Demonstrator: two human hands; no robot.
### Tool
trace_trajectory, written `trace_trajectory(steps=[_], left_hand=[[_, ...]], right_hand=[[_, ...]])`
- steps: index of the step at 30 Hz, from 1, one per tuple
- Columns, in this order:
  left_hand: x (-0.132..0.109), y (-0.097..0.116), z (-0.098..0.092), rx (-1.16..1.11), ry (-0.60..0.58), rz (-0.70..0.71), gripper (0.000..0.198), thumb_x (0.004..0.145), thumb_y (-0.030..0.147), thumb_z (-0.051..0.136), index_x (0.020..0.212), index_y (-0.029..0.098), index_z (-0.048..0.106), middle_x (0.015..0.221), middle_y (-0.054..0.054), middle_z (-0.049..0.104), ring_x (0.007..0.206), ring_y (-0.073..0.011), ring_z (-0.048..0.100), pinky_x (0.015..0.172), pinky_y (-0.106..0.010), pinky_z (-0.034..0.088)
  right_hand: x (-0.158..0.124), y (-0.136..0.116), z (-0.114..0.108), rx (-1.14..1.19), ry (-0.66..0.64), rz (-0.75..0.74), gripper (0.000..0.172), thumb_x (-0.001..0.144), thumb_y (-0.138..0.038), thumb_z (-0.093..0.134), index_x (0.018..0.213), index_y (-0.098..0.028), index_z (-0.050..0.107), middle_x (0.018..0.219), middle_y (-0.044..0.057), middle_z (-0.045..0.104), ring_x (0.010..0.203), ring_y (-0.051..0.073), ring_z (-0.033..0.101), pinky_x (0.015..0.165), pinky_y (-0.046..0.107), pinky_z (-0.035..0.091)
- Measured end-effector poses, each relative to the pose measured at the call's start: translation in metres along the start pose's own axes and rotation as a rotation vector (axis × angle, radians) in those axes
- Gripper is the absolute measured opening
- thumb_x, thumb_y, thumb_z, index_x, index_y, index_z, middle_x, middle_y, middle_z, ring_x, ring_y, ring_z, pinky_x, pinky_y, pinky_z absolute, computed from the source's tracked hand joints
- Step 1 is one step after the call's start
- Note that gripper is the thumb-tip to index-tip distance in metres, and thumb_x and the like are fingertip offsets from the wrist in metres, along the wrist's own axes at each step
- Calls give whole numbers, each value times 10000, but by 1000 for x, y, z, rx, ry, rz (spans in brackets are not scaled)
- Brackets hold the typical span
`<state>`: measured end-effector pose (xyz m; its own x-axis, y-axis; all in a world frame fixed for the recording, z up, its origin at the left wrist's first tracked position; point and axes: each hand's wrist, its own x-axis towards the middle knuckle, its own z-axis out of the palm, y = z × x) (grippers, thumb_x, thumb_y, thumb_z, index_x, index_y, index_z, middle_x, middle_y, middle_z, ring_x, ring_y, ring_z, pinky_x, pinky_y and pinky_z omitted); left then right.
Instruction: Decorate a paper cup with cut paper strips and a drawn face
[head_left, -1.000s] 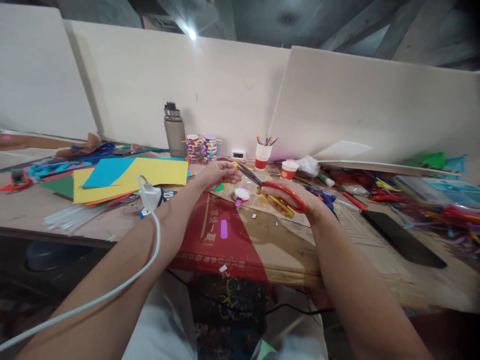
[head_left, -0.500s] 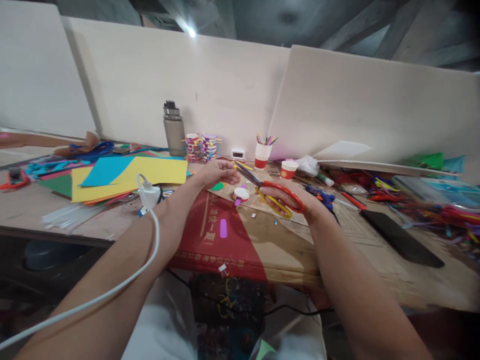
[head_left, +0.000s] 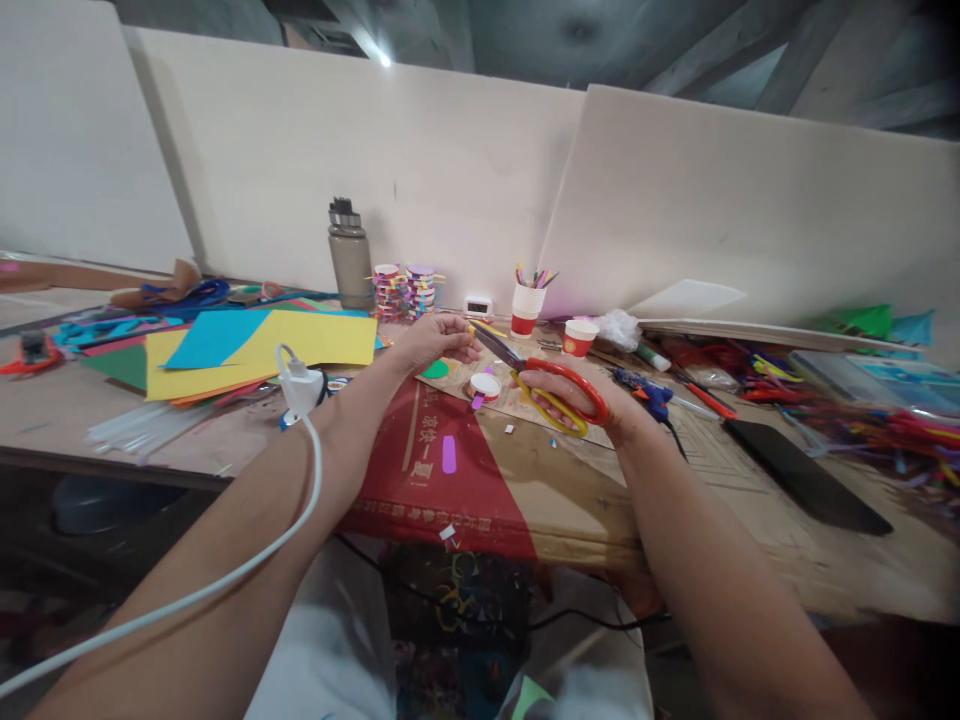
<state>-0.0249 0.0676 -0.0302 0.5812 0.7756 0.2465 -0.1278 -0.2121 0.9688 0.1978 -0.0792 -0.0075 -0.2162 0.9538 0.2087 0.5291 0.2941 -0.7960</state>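
My right hand (head_left: 562,388) is wrapped round a pair of scissors (head_left: 501,348) with one red and one yellow handle loop. Their blades point up and left, reaching my left hand (head_left: 442,340). The fingers of that hand are pinched together on a small yellow strip (head_left: 486,328), seen right by the blade tips. Below the blades lies a short white-topped ring cut from a paper cup (head_left: 485,386), with a purple tab (head_left: 478,401) at its front. A separate purple strip (head_left: 449,454) rests on the red part of the cardboard (head_left: 397,500).
Behind my hands stand a grey bottle (head_left: 349,258), two decorated stacks (head_left: 388,292), a cup of coloured strips (head_left: 527,308) and another paper cup (head_left: 579,338). Coloured sheets (head_left: 315,338) lie left, a black phone (head_left: 806,475) right. A white cable (head_left: 315,480) crosses my left forearm.
Both hands and the scissors stay almost in place, the blades still at my left fingertips. The whole view has shifted very slightly.
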Motion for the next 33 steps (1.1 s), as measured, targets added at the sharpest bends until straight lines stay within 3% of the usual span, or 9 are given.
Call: trace_trajectory(steps=[3, 8, 11, 14, 18, 21, 25, 28, 33], left_hand=[[0, 1, 0, 11, 5, 4, 319, 677, 306, 840, 783, 120, 604, 754, -88, 743, 635, -151, 706, 649, -267, 581], [0, 0, 0, 24, 6, 15, 317, 682, 314, 836, 778, 114, 610, 751, -83, 739, 643, -146, 710, 636, -243, 574], [1, -2, -1, 29, -11, 3, 345, 655, 335, 854, 769, 109, 619, 744, -82, 737, 631, -146, 706, 611, -235, 568], [1, -3, 1, 27, -10, -13, 338, 669, 336, 847, 768, 105, 621, 737, -91, 735, 628, -147, 704, 621, -247, 571], [0, 1, 9, 5, 7, -24, 297, 704, 301, 827, 781, 101, 620, 736, -87, 734, 628, -140, 699, 638, -253, 572], [-2, 4, 19, 0, -3, -30, 257, 730, 272, 807, 790, 102, 625, 726, -82, 732, 619, -136, 693, 647, -259, 570], [-5, 6, 33, -2, 20, -34, 229, 729, 239, 800, 775, 109, 617, 726, -79, 734, 611, -145, 694, 631, -266, 568], [-9, 8, 42, 48, 57, -24, 194, 745, 226, 773, 783, 113, 620, 752, -83, 739, 621, -159, 707, 544, -227, 535], [-17, 16, 55, 332, 9, 71, 149, 799, 268, 701, 815, 122, 679, 713, -74, 732, 551, -150, 687, 394, -169, 393]], right_hand=[[0, -2, 0, 13, -105, -3, 429, 823, -642, 581, 654, -248, 604, 470, -24, 522, 411, 135, 476, 388, 262, 376], [-1, -5, 0, -32, -123, -20, 440, 870, -604, 523, 638, -234, 571, 481, -26, 513, 402, 124, 459, 407, 258, 361], [0, -4, 0, -58, -79, -17, 494, 874, -620, 506, 578, -224, 522, 474, -24, 502, 396, 108, 441, 427, 253, 374], [7, 5, 0, -102, 47, 49, 456, 859, -623, 526, 685, -212, 621, 497, -12, 530, 427, 124, 474, 448, 255, 397], [19, 26, 3, -506, 178, 149, 295, 846, -460, 605, 847, -187, 715, 689, 75, 681, 643, 203, 628, 574, 279, 454], [22, 36, 7, -830, 120, 272, 256, 837, -381, 608, 892, -167, 736, 866, 157, 734, 803, 258, 677, 671, 305, 475], [19, 34, 7, -928, 7, 331, 277, 784, -284, 676, 1005, -126, 732, 995, 206, 728, 930, 305, 681, 785, 349, 485], [19, 24, 6, -764, 170, 191, 240, 832, -244, 621, 1018, -144, 737, 1042, 176, 724, 980, 284, 664, 874, 372, 468], [21, 14, 15, -191, 508, -103, 253, 891, -353, 558, 977, -169, 709, 990, 88, 723, 862, 195, 651, 813, 329, 495]])
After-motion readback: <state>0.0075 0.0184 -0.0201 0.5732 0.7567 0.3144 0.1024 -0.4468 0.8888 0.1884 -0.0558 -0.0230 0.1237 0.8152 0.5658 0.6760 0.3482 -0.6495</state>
